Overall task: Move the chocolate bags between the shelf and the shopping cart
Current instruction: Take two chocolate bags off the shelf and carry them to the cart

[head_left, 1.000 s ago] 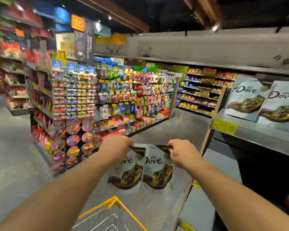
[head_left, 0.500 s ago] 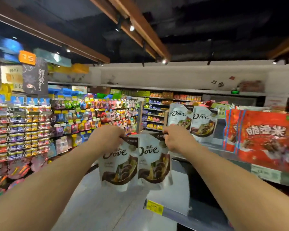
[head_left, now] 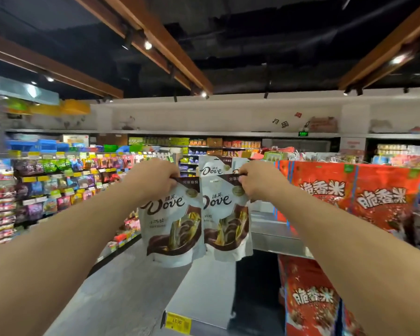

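Note:
Two white Dove chocolate bags hang side by side in front of me. My left hand (head_left: pixel 153 181) pinches the top corner of the left bag (head_left: pixel 172 226). My right hand (head_left: pixel 258 181) pinches the top of the right bag (head_left: pixel 226 224). Both are held up over the grey shelf (head_left: pixel 274 236) on the right. Behind them, another Dove bag (head_left: pixel 212 167) stands on that shelf, partly hidden by my right hand. The shopping cart is out of view.
Large red snack bags (head_left: pixel 349 197) fill the shelf to the right, and more of them (head_left: pixel 310 301) sit on the level below. A lower shelf with a yellow price tag (head_left: pixel 177 322) juts out beneath. Candy racks (head_left: pixel 58 185) line the aisle on the left.
My view has swung up and to the right, away from the yellow cart toward the shelf. Both hands have lifted the two bags higher and nearer the shelf's Dove bags.

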A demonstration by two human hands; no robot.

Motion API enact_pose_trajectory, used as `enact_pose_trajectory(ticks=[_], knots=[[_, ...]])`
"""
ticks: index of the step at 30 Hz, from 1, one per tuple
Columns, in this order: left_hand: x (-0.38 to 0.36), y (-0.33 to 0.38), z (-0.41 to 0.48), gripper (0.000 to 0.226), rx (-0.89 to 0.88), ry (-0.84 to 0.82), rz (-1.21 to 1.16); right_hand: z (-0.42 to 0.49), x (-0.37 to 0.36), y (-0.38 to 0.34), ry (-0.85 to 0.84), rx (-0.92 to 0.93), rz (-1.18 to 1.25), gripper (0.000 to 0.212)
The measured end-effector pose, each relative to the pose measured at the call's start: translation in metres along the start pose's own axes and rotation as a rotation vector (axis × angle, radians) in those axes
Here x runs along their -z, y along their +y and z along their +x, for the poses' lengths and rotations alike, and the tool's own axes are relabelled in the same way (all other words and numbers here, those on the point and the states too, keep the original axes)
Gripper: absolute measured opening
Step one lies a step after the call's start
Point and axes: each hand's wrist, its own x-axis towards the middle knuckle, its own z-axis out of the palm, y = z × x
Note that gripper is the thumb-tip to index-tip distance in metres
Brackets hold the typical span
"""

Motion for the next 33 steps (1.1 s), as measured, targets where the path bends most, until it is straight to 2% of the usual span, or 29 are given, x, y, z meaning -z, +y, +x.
enact_pose_trajectory(ticks=[7,18,26,33], knots=[[0.007,0.018,0.045,0.012,-0.008,0.174,0.046,0.018,0.028,0.039,0.116,-0.017,0.016,0.027],[-0.006,0.011,0.109,0.010,-0.008,0.247,-0.034,0.074,0.035,0.058,0.205,-0.040,-0.017,0.025],[-0.039,-0.002,0.170,0.012,-0.077,0.226,-0.096,0.115,0.025,0.072,0.267,-0.187,-0.099,0.026],[-0.081,-0.005,0.217,0.011,-0.160,0.130,-0.149,0.133,0.008,0.090,0.261,-0.328,-0.077,0.024]])
